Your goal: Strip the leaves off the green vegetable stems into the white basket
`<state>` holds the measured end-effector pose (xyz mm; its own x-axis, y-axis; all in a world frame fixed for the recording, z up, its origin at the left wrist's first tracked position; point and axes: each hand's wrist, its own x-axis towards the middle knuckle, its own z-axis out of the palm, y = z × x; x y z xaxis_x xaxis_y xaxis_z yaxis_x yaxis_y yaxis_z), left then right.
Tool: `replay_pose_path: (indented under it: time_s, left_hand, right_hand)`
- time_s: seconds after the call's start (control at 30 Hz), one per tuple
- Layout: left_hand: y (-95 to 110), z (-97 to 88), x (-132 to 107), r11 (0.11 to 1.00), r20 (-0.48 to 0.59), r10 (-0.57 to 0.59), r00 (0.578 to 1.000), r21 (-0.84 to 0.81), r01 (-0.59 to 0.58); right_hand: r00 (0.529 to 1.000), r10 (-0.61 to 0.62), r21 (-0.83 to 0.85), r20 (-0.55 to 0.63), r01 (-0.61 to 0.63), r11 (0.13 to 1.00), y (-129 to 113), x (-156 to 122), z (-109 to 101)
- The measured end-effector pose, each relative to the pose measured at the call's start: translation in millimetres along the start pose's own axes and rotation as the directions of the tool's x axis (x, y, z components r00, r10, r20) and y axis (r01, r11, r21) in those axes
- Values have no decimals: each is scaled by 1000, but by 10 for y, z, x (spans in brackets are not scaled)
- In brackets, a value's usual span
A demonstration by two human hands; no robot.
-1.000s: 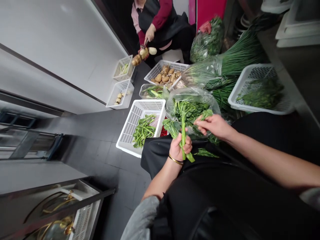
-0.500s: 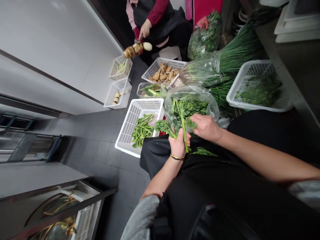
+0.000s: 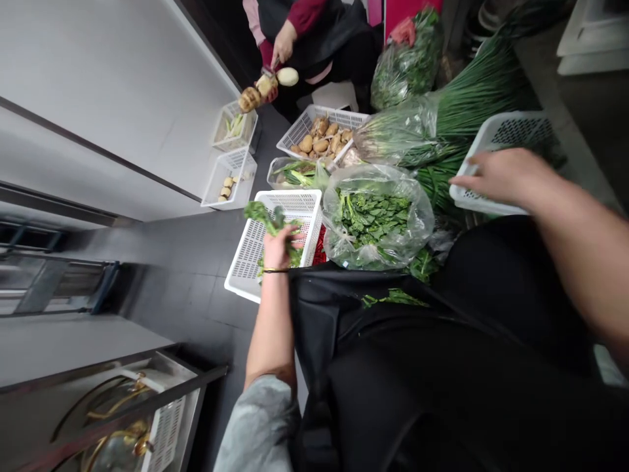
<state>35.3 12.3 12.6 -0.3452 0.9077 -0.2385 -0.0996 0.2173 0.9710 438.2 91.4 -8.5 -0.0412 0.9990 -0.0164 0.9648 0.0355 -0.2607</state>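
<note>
My left hand (image 3: 278, 248) is over the white basket (image 3: 240, 265) at my left. Green broccolini (image 3: 263, 215) with a floret end sticks out of its grasp, though some fingers are stretched out. Cut green stems lie beneath in that basket, partly hidden by the hand. My right hand (image 3: 496, 176) is over the near rim of another white basket (image 3: 506, 124) at the right, thumb and fingers apart, nothing visible in them. Leafy greens in that basket are mostly covered by my hand. Between the hands, an opened clear bag (image 3: 417, 226) holds more leafy green stems.
Green scraps (image 3: 396, 298) lie on my black apron. Ahead are a basket of brown root vegetables (image 3: 322, 139), bagged long green stalks (image 3: 472, 92) and two small white bins (image 3: 230, 177). Beyond, another person's hand (image 3: 284, 44) works on a partly peeled root (image 3: 265, 85).
My hands have separated from above the bag. The left carried broccolini leftward over the basket; the right swung to the right-hand basket, and the leafy piece it had is no longer visible in it.
</note>
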Motion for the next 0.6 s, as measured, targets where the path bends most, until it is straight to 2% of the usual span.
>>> replay_pose_path:
  time_s: [0.03, 0.07, 0.13, 0.17, 0.2, 0.27, 0.33, 0.37, 0.4, 0.47, 0.53, 0.57, 0.6]
  left_hand:
    - [-86, 192, -151, 997, 132, -45, 990, -50, 52]
    - [-183, 394, -300, 990, 241, -66, 968, -102, 93]
    - [-370, 749, -556, 974, 423, -102, 900, -142, 177]
    - [-446, 871, -653, 969, 495, -118, 861, -134, 210]
    - [-505, 950, -729, 961, 555, -134, 821, -130, 244]
    - [-574, 990, -824, 936, 640, -168, 749, -134, 324]
    - [-604, 950, -872, 903, 667, -211, 715, -147, 403]
    - [-617, 928, -884, 893, 644, -225, 731, -165, 420]
    - [-633, 915, -891, 888, 600, -229, 766, -194, 417]
    - [-678, 913, -884, 890, 470, -207, 858, -274, 365]
    - [-729, 922, -851, 903, 325, -179, 929, -321, 286]
    - [-752, 920, -828, 915, 259, -173, 950, -316, 252]
    - [-772, 911, -806, 927, 207, -168, 964, -299, 226]
  right_hand:
    - [994, -88, 183, 69, 74, 980, -272, -121, 38]
    - [964, -208, 397, 168, 127, 909, -564, -253, 89]
    - [835, -478, 653, 273, 204, 729, -1084, -484, 222]
    - [810, -522, 713, 265, 200, 672, -1263, -558, 297]
    - [799, -542, 756, 260, 181, 629, -1376, -597, 371]
    - [829, -504, 819, 242, 104, 564, -1420, -576, 491]
    - [864, -448, 875, 230, 18, 484, -1331, -494, 546]
    - [874, -427, 892, 232, -16, 452, -1281, -466, 545]
    - [883, -406, 897, 235, -36, 441, -1244, -466, 527]
    - [903, -379, 870, 202, 12, 494, -1224, -578, 451]
    - [902, -427, 797, 59, 215, 565, -1239, -823, 355]
    - [868, -496, 749, -33, 350, 562, -1238, -966, 310]
    - [811, -574, 706, -114, 473, 527, -1222, -1099, 272]
